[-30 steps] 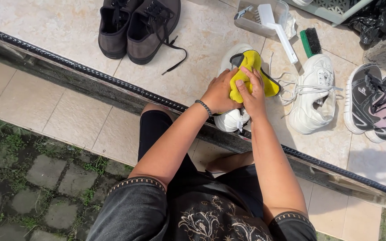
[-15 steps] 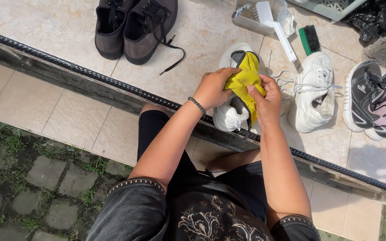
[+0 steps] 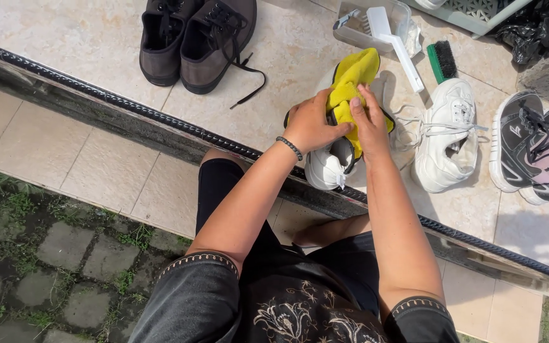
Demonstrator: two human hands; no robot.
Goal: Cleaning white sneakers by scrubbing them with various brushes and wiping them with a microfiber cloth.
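Note:
A white sneaker [image 3: 327, 168] lies on the tiled step in front of me, heel toward me. My left hand [image 3: 311, 124] grips its side and top edge. My right hand [image 3: 368, 121] presses a yellow cloth [image 3: 352, 79] down onto the shoe's opening. The cloth covers most of the upper and sticks out past the toe. The shoe's mate, a second white sneaker [image 3: 447, 136], sits just to the right with its laces loose.
A pair of dark brown lace-up shoes [image 3: 195, 38] stands at the far left. A white-handled brush [image 3: 396, 41], a green brush [image 3: 442, 60] and a clear tub [image 3: 357, 25] lie behind. Grey-and-pink sneakers [image 3: 535, 152] are at right. A dark metal sill [image 3: 122, 105] runs across.
My right hand slid the yellow cloth along the shoe, and more of the cloth now trails past the toe. My left hand kept its grip on the sneaker.

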